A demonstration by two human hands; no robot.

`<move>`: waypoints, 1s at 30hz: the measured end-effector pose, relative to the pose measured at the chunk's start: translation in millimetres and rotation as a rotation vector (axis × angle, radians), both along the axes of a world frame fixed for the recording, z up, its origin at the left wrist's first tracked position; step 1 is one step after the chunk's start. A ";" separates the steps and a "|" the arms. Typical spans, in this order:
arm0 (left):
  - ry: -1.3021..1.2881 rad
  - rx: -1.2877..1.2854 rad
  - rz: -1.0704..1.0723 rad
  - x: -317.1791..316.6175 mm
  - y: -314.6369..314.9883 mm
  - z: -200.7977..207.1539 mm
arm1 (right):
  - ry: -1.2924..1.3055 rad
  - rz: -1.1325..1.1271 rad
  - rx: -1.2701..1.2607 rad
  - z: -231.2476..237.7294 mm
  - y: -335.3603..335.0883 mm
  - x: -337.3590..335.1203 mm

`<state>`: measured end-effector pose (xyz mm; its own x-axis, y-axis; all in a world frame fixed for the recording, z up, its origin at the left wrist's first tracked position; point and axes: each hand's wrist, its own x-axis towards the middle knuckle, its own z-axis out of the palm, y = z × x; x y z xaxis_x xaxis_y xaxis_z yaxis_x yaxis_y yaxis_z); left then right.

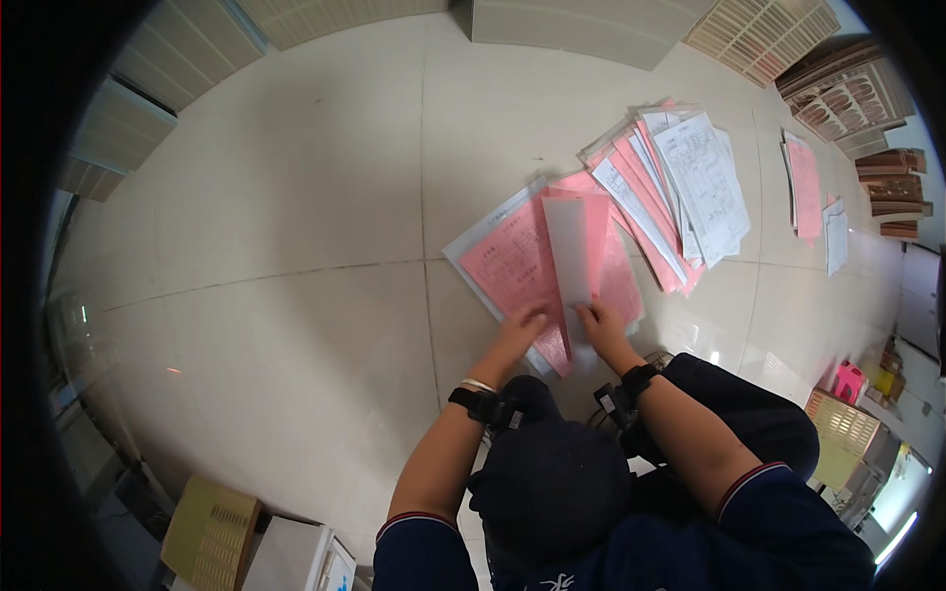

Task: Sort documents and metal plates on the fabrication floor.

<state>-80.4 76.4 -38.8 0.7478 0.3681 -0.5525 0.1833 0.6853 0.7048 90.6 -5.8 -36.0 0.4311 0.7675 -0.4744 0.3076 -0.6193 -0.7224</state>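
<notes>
Both of my hands work low over a fanned pile of paper on the floor. My left hand [524,330] is closed at the lower edge of a pink printed sheet [512,258], its fingertips partly blurred. My right hand [603,328] pinches the lower end of a narrow folded sheet [569,241], pale on top with pink along its right side, which stands up from the pile. More pink paper [619,281] lies under and beside the right hand. White sheet edges show at the pile's left side.
Right of the pile lies a fanned stack of pink and white printed sheets [698,172], some in clear sleeves. Farther right are a pink bundle [804,187] and a white bundle [836,236]. Cabinet-like panels [581,30] line the far side. My dark-clothed knee [739,404] is near the pile.
</notes>
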 end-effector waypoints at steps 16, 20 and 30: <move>-0.029 -0.031 0.077 14.3 3.8 24.7 | 0.188 0.076 -0.076 15.0 0.9 -3.4; -0.099 -0.031 0.035 12.1 2.8 21.4 | 0.170 0.227 0.078 21.9 -0.2 -5.8; 0.675 0.323 0.801 -13.8 18.2 -19.7 | 0.008 0.170 -0.103 16.9 2.9 -1.4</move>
